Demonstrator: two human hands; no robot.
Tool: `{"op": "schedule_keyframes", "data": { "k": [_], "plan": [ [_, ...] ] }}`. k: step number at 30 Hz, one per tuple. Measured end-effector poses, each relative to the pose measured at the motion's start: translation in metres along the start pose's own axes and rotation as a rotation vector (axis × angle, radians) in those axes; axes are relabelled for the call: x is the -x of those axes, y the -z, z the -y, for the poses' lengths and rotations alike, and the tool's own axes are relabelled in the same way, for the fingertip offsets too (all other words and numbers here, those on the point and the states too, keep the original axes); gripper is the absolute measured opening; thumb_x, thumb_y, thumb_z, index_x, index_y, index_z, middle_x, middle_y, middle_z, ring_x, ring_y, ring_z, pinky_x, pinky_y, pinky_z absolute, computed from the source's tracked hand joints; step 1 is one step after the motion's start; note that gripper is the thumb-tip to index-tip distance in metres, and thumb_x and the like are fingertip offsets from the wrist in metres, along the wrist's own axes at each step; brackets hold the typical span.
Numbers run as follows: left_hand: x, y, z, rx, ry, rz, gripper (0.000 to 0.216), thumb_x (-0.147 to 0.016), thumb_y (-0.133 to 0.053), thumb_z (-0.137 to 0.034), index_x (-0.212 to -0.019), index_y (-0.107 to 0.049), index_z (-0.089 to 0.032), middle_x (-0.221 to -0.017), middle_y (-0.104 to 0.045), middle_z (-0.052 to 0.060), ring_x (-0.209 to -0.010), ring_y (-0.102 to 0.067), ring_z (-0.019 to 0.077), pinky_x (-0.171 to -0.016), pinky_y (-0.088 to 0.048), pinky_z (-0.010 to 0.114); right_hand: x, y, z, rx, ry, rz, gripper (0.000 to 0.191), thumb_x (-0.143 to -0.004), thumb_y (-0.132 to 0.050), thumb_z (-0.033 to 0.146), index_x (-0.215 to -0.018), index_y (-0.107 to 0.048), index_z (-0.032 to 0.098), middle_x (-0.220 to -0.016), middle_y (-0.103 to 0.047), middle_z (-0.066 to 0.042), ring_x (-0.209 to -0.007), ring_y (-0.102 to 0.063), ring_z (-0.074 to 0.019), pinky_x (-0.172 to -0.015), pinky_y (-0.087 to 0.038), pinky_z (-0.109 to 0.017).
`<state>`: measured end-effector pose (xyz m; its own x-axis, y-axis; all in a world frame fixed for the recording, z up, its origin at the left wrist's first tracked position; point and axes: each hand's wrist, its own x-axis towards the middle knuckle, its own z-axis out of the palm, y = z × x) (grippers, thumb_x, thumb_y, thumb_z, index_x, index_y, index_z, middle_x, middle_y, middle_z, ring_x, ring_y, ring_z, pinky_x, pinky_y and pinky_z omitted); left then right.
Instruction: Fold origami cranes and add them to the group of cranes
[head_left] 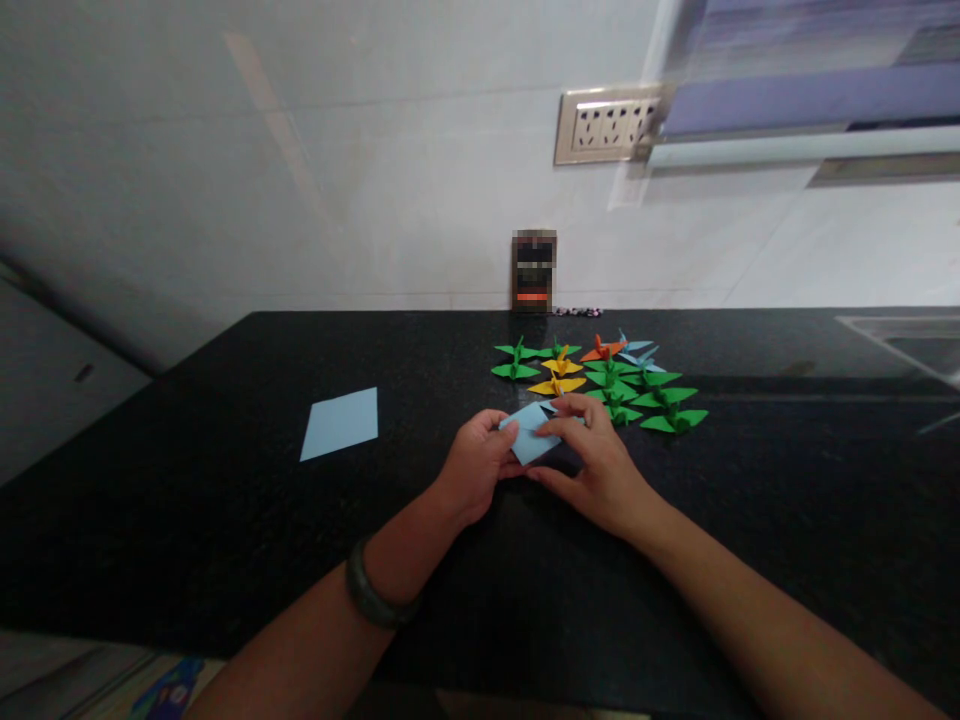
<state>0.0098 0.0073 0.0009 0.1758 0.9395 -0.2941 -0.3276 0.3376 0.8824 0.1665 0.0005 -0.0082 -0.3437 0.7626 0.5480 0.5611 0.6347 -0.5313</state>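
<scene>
A folded piece of light blue paper (527,450) lies between my two hands, over the dark countertop. My left hand (481,452) pinches its left side, thumb on top and fingers partly hidden beneath. From the right, my right hand (596,450) grips the paper's far right edge with bent fingers, and its thumb reaches below the near corner. Creases and a raised flap show on the paper; its far right part is covered by the right fingers. A flat sheet of light blue paper (341,424) rests to the left of my left hand.
Just beyond my hands stand several folded paper cranes: green (673,418), yellow (559,385), orange (602,348) and light blue (643,358). A small blurred box (533,272) leans against the wall, beside a beaded strand (579,312). Above is a socket panel (609,125).
</scene>
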Motion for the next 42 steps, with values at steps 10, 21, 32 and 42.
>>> {"op": "schedule_keyframes", "data": {
  "k": [10, 21, 32, 42],
  "plan": [
    [0.0002, 0.0000, 0.0027, 0.079, -0.011, 0.068, 0.007, -0.082, -0.049, -0.020, -0.088, -0.048, -0.016, -0.083, -0.064, 0.005, -0.069, -0.064, 0.0130, -0.067, -0.050, 0.028, -0.0016, -0.0001, -0.0012, 0.041, 0.033, -0.007, 0.015, -0.077, -0.058, 0.019, -0.091, -0.061, 0.021, -0.109, -0.047, -0.011, -0.104, -0.048, -0.0234, -0.087, -0.044, -0.041],
    [0.0003, -0.0005, 0.0048, 0.144, 0.079, 0.155, 0.013, -0.076, -0.053, -0.014, -0.086, -0.062, -0.013, -0.084, -0.068, 0.007, -0.070, -0.065, 0.0134, -0.069, -0.048, 0.026, -0.0035, -0.0048, -0.0033, 0.022, -0.053, -0.136, 0.013, -0.083, -0.046, 0.018, -0.074, -0.056, 0.019, -0.093, -0.055, -0.010, -0.091, -0.053, -0.0213, -0.079, -0.046, -0.038],
    [0.0007, -0.0021, 0.0086, -0.026, -0.031, 0.154, 0.019, -0.074, -0.057, -0.022, -0.090, -0.062, -0.013, -0.086, -0.068, 0.007, -0.075, -0.063, 0.0142, -0.072, -0.047, 0.027, -0.0050, -0.0087, -0.0031, 0.060, -0.120, -0.130, 0.014, -0.083, -0.046, 0.018, -0.071, -0.053, 0.019, -0.089, -0.054, -0.010, -0.086, -0.053, -0.0209, -0.076, -0.046, -0.037],
    [0.0007, -0.0034, 0.0093, -0.210, -0.101, 0.084, 0.025, -0.075, -0.056, -0.037, -0.080, -0.060, -0.013, -0.074, -0.066, 0.004, -0.068, -0.063, 0.0142, -0.067, -0.049, 0.028, -0.0076, -0.0097, -0.0004, 0.101, -0.078, -0.118, 0.015, -0.083, -0.046, 0.016, -0.069, -0.053, 0.018, -0.084, -0.052, -0.009, -0.082, -0.052, -0.0202, -0.073, -0.046, -0.035]
  ]
}}
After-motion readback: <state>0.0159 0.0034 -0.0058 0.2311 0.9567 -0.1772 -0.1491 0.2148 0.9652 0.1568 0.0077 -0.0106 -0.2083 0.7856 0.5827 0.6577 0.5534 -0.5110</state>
